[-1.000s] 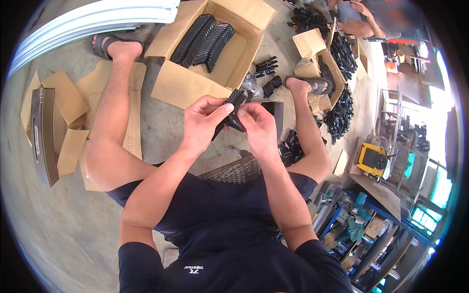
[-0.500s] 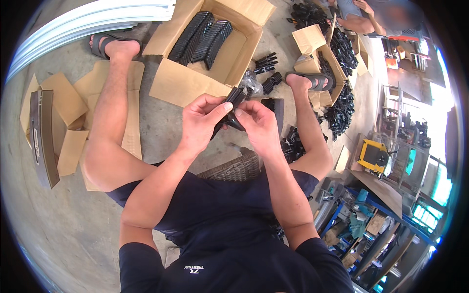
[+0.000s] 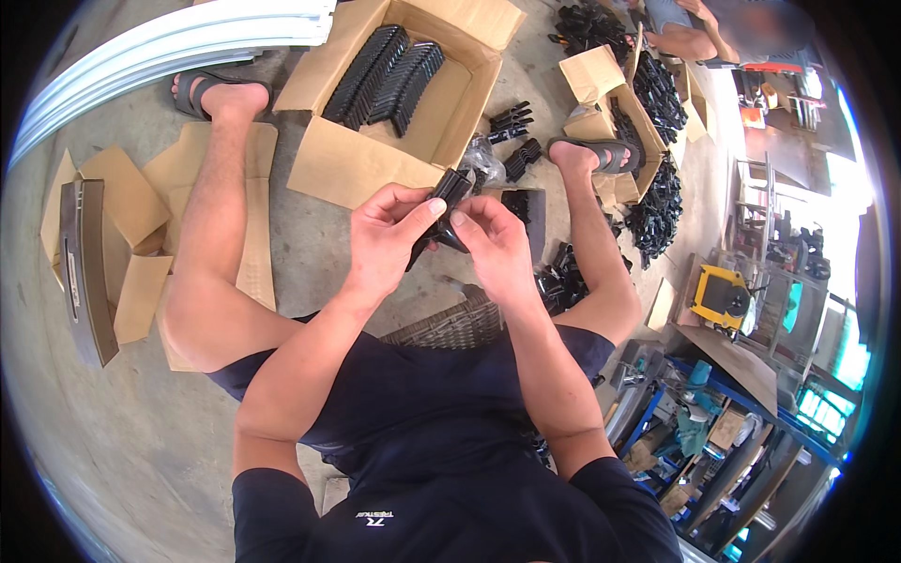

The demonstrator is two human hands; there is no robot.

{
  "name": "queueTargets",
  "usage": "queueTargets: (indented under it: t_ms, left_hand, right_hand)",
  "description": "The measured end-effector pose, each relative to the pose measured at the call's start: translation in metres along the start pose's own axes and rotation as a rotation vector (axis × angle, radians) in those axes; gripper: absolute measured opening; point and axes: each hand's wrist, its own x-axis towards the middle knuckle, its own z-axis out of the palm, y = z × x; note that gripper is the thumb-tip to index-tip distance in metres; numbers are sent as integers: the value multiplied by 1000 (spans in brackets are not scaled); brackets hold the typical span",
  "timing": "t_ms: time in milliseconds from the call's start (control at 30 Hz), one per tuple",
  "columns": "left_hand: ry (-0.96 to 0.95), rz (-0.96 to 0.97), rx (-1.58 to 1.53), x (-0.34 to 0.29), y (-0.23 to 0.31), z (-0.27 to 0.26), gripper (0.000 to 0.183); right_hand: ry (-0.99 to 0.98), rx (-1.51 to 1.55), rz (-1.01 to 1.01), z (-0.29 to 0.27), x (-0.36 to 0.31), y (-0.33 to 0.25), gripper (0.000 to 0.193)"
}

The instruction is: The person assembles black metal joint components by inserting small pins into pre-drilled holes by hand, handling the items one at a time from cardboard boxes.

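Between my two hands is a glossy black angled part (image 3: 454, 190), perhaps more than one piece pressed together; its exact kind is unclear. My left hand (image 3: 383, 239) is closed round it, thumb along its upper side. From the other side my right hand (image 3: 496, 242) pinches it with thumb and fingertips, which hide part of it. Just beyond my hands stands an open cardboard box (image 3: 460, 98), with black angled pieces (image 3: 405, 89) lined up in two rows inside. Small bundles of black pieces (image 3: 511, 122) lie on the floor to its right.
Loose black parts (image 3: 654, 211) are heaped around a smaller carton (image 3: 593, 77) by my right foot. A wicker seat (image 3: 450, 324) is under me. Flattened cardboard (image 3: 249, 225) lies left; white metal profiles (image 3: 178, 61) are at upper left. Another person (image 3: 699, 42) sits at upper right.
My right fingers have shifted slightly against the black part. Both hands stay in nearly the same place, and the boxes have not moved.
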Motion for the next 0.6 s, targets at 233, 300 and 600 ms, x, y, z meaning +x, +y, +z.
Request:
queueTargets:
  t_ms: [233,300,600]
  left_hand:
    - [71,32,-50,-2,0,3,16]
    - [27,-14,-14,-1,-3,-2,20]
    - [-184,-195,393,-11,-7,3,43]
  right_hand:
    - [-36,224,3,17,-11,-5,24]
    - [-5,183,-5,14,-18,-7,25]
    - [378,-172,-30,-124,-103,-61,25]
